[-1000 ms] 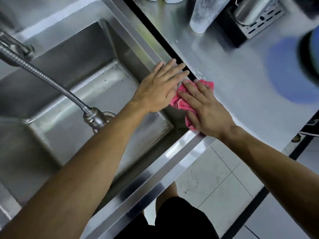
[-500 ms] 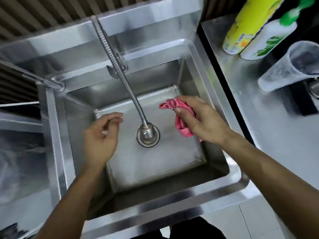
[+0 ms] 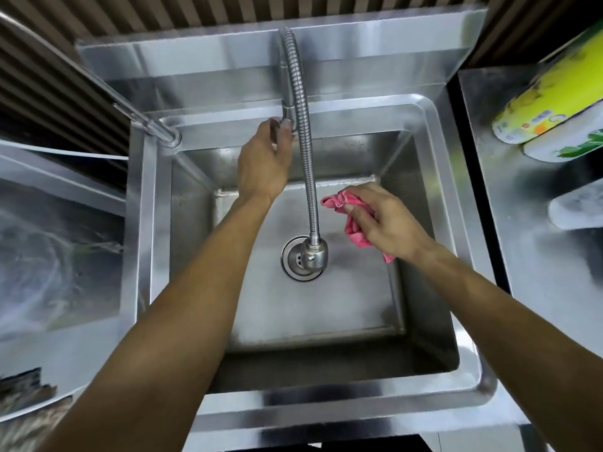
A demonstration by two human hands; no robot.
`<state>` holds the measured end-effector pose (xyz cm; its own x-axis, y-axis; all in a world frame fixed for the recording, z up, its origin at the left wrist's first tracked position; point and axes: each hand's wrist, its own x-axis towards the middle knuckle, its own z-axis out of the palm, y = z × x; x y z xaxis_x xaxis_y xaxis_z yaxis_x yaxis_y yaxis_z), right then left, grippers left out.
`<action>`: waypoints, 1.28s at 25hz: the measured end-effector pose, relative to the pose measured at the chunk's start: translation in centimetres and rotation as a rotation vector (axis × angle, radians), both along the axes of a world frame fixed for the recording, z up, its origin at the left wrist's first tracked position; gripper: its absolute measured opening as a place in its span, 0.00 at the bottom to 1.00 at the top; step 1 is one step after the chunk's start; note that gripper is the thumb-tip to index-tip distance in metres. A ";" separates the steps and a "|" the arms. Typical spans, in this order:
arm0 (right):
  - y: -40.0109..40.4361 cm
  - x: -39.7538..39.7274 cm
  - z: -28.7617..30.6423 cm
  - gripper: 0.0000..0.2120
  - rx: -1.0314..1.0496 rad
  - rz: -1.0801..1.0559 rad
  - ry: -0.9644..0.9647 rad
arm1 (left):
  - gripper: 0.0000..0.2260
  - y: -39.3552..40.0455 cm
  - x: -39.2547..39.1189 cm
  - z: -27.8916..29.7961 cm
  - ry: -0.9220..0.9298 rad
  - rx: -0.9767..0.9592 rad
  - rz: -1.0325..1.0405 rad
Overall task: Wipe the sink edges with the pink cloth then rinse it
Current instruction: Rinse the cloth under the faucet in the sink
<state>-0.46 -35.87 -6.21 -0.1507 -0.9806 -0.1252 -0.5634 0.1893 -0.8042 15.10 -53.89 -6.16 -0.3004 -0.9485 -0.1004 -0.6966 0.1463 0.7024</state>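
Note:
The steel sink [image 3: 434,132] fills the middle of the head view, with its drain [image 3: 292,261] in the basin floor. A flexible metal faucet hose [image 3: 308,164] arches from the back rim down to a nozzle [image 3: 315,252] over the drain. My right hand [image 3: 385,223] holds the bunched pink cloth [image 3: 341,202] above the basin, just right of the hose. My left hand [image 3: 264,161] reaches to the back rim and grips the faucet handle [image 3: 287,120] at the hose base. No water is visible.
On the steel counter [image 3: 522,256] to the right lie a yellow bottle [image 3: 551,99], a white and green bottle [image 3: 567,146] and a clear plastic cup [image 3: 577,207]. A second tap [image 3: 153,125] sits at the sink's back left corner. A ribbed wall runs behind.
My right hand lifted the pink cloth off the sink's right edge and carried it over the basin. My left hand left that edge, crossed the basin and took hold of the faucet handle.

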 end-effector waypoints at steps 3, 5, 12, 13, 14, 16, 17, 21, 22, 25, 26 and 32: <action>0.5 0.2 -1.3 0.11 0.039 -0.033 -0.027 | 0.22 -0.6 -0.1 -0.6 0.218 0.121 0.125; 0.9 0.6 -2.1 0.11 0.051 -0.045 -0.049 | 0.25 -1.3 -0.2 -0.5 0.429 0.385 0.244; 3.1 3.0 -4.9 0.12 0.193 -0.151 -0.175 | 0.26 1.8 2.5 -2.4 0.414 0.629 0.246; 3.6 3.3 -5.5 0.11 0.226 -0.174 -0.220 | 0.23 3.9 3.8 -4.2 0.376 0.646 0.244; 4.0 3.8 -5.9 0.10 0.266 -0.202 -0.268 | 0.17 6.2 5.2 -6.1 0.306 0.667 0.232; 4.7 4.8 -6.4 0.09 0.358 -0.267 -0.412 | 0.08 10.6 7.9 -8.7 0.124 0.776 0.112; 5.0 5.2 -6.6 0.08 0.406 -0.284 -0.487 | 0.12 12.5 8.6 -9.0 0.087 0.868 0.010; 5.7 6.1 -6.8 0.13 0.669 -0.295 -0.647 | 0.23 16.5 8.8 -8.8 0.304 1.141 -0.289; 5.8 6.4 -6.8 0.14 0.749 -0.339 -0.728 | 0.21 16.8 8.9 -9.0 0.316 1.162 -0.287; 6.2 6.5 -7.0 0.14 0.859 -0.445 -1.020 | 0.15 17.4 9.3 -9.7 0.357 1.225 -0.108; 6.5 6.4 -7.2 0.17 0.876 -0.437 -1.100 | 0.14 17.6 9.4 -10.1 0.342 1.209 -0.030; 6.5 10.4 -10.0 0.08 0.546 -0.449 -0.544 | 0.11 16.2 8.5 -11.6 0.428 1.173 0.274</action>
